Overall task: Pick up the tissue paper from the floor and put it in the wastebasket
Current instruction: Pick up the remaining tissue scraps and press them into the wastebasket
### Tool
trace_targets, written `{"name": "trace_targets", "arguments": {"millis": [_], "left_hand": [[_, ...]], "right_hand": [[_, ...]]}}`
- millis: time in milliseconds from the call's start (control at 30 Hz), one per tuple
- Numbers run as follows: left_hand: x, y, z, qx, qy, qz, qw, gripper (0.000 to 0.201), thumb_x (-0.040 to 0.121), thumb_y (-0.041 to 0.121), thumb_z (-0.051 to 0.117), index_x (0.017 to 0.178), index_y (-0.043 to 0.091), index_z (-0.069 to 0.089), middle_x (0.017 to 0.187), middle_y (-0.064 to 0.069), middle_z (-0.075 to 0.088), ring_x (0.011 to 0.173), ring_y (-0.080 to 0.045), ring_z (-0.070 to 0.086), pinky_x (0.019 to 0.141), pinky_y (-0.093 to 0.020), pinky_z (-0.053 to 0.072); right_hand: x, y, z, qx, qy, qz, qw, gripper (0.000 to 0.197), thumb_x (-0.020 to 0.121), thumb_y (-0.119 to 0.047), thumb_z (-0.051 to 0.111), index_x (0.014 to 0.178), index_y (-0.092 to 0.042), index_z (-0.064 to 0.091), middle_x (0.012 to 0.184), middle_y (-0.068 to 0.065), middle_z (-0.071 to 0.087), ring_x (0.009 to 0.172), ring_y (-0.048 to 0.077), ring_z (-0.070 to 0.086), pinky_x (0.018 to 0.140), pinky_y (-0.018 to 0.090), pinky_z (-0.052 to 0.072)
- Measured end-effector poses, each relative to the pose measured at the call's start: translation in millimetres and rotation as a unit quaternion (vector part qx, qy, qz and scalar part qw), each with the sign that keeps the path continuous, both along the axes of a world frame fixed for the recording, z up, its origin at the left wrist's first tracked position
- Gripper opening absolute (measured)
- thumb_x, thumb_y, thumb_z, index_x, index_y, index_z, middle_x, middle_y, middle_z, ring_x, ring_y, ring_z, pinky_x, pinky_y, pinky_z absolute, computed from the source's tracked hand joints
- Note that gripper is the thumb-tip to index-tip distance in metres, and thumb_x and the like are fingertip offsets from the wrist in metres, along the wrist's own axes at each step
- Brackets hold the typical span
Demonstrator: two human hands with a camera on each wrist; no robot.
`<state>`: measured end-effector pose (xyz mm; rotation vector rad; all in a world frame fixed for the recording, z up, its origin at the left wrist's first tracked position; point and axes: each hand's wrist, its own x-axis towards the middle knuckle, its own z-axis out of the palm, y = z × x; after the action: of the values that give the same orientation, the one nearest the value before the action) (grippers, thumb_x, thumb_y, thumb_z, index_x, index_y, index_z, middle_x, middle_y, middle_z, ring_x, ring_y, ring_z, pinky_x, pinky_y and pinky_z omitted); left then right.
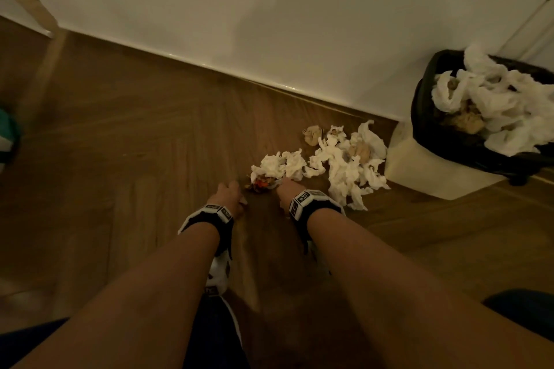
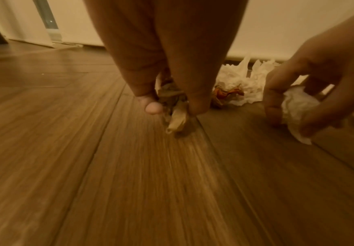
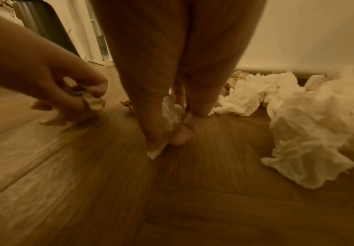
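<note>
Both hands down at floor (image 1: 135,135). L hand (image 1: 229,193) pinching brownish crumpled scrap (image 2: 175,114) btwn thumb + fingertips, scrap hanging just off boards. R hand (image 1: 287,189) curling round white tissue wad (image 3: 172,111), corner poking out below fingers. Rest of tissue pile (image 1: 344,165) lying near wall, between me and wastebasket (image 1: 425,117), which is sitting to right, already heaped. Judging: stuff is featherlight, soft, prob tearing if pulled by corner; grabbing at bunched middle, squeezing it compact so nothing's dropping en route.

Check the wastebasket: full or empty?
Full. The wastebasket is heaped with crumpled tissue up to and over its rim.
</note>
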<state>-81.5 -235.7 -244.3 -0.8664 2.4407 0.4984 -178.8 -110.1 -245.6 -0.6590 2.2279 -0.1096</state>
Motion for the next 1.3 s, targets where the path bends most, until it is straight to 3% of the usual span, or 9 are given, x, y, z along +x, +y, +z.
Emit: {"name": "trace_targets", "arguments": {"millis": [267,400,567,633,767,900,1033,1167,1300], "left_hand": [[-4,7,9,0.000,0.008,-0.012,1.000,0.033,0.096,0.018,0.043,0.129,0.015,0.045,0.127,-0.016,0.040,0.107,-0.034,0.054,0.087,-0.035,0.045],[-12,25,30,0.013,0.086,-0.027,0.996,0.029,0.094,0.012,0.040,0.122,0.014,0.050,0.122,-0.017,0.046,0.107,-0.033,0.052,0.087,-0.033,0.042],[-21,60,72,-0.003,0.238,-0.054,0.970,0.036,0.091,0.030,0.056,0.114,0.003,0.051,0.105,-0.012,0.051,0.094,-0.030,0.056,0.074,-0.032,0.044],[-24,77,92,0.054,0.240,-0.086,0.965,0.036,0.068,0.013,0.079,0.095,-0.005,0.064,0.087,-0.017,0.058,0.074,-0.033,0.060,0.061,-0.031,0.050],[-50,96,112,0.059,0.280,0.066,0.956,0.045,0.090,0.003,0.048,0.134,0.002,0.038,0.136,-0.022,0.032,0.109,-0.038,0.051,0.090,-0.038,0.043],[-82,138,150,0.131,0.380,0.107,0.910,0.039,0.094,0.019,0.046,0.130,0.024,0.032,0.094,-0.001,0.047,0.072,-0.022,0.050,0.062,-0.033,0.043],[-113,186,188,0.148,0.445,-0.023,0.883,0.030,0.091,0.014,0.050,0.119,0.025,0.042,0.106,0.004,0.034,0.077,-0.012,0.046,0.067,-0.026,0.042],[-135,226,217,0.146,0.486,-0.060,0.859,0.042,0.091,0.007,0.049,0.130,0.020,0.045,0.108,0.000,0.048,0.090,-0.018,0.053,0.074,-0.017,0.047],[-141,250,225,0.158,0.500,-0.054,0.850,0.034,0.086,0.011,0.063,0.119,0.016,0.057,0.122,-0.007,0.054,0.106,-0.019,0.055,0.092,-0.020,0.041]], "right_hand": [[-12,7,8,0.024,0.021,0.075,0.997,0.041,0.096,-0.020,0.045,0.133,-0.004,0.047,0.139,0.019,0.046,0.124,0.037,0.048,0.102,0.046,0.043],[-15,22,37,-0.011,0.058,0.049,0.997,0.033,0.095,-0.017,0.039,0.121,-0.003,0.055,0.127,0.017,0.056,0.114,0.033,0.055,0.089,0.036,0.045],[-21,50,83,-0.098,0.103,-0.036,0.989,0.040,0.095,-0.031,0.033,0.125,-0.008,0.046,0.127,0.017,0.054,0.111,0.033,0.055,0.080,0.033,0.039],[-26,65,110,-0.109,0.125,-0.062,0.984,0.038,0.095,-0.025,0.038,0.128,-0.008,0.045,0.129,0.016,0.053,0.114,0.033,0.054,0.085,0.034,0.043],[-39,100,160,-0.137,0.145,-0.091,0.976,0.037,0.093,-0.003,0.045,0.129,-0.007,0.048,0.134,0.016,0.047,0.122,0.031,0.048,0.100,0.036,0.041],[-56,145,200,-0.250,0.150,-0.189,0.938,0.043,0.092,0.002,0.039,0.133,-0.009,0.038,0.121,0.019,0.054,0.106,0.029,0.055,0.084,0.032,0.044],[-75,191,235,-0.340,0.222,-0.272,0.872,0.037,0.088,0.000,0.046,0.124,-0.011,0.045,0.120,0.017,0.054,0.092,0.021,0.053,0.088,0.039,0.051],[-89,241,245,-0.373,0.262,-0.360,0.814,0.022,0.088,-0.003,0.053,0.106,-0.015,0.050,0.105,0.014,0.061,0.078,0.025,0.061,0.066,0.034,0.054],[-92,278,242,-0.321,0.298,-0.388,0.811,0.021,0.079,-0.021,0.072,0.092,-0.017,0.057,0.098,0.007,0.065,0.087,0.024,0.062,0.076,0.032,0.051]]}}
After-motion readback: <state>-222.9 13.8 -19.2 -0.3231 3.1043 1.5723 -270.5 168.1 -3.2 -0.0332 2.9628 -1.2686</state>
